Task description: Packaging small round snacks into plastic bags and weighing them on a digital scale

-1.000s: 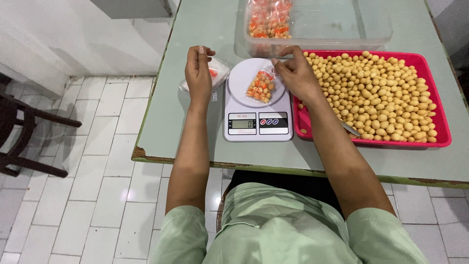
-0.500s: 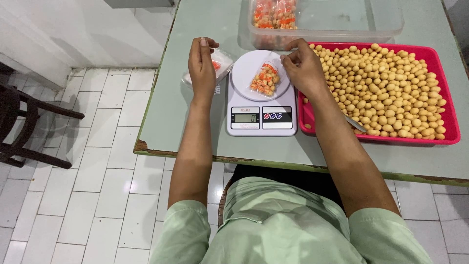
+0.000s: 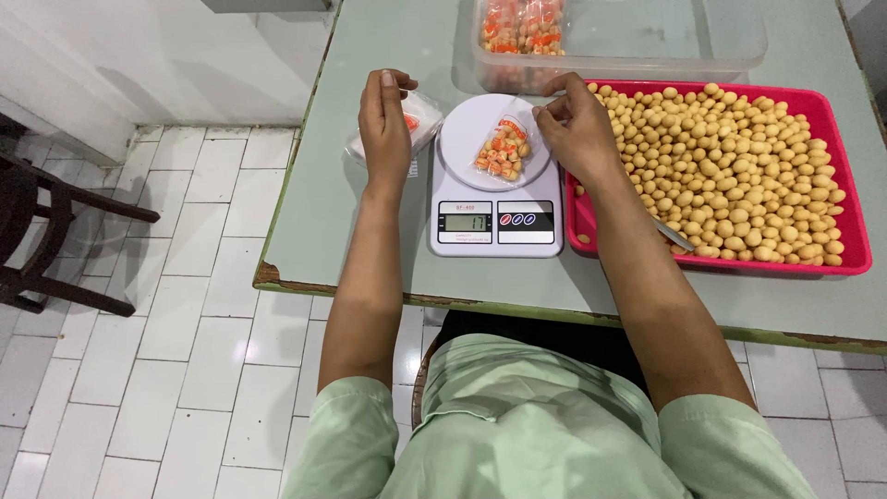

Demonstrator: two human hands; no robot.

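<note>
Right hand [image 3: 575, 129] fingers pinch the small bag [image 3: 502, 152] on the scale [image 3: 496, 217]; left hand [image 3: 385, 129] fingers loosely curled over empty bags [image 3: 418, 120] near the table edge [image 3: 305, 185].

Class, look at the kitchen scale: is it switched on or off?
On: the scale display is lit and shows digits, with a small bag on its plate.

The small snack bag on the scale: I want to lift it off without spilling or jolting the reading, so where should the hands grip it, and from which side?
Grip the small snack bag by its empty upper corner, which points toward the red tray. The right hand is already at that corner, so come in from the right. The snacks have settled in the lower half, leaving flat film above that should pinch easily.
</note>
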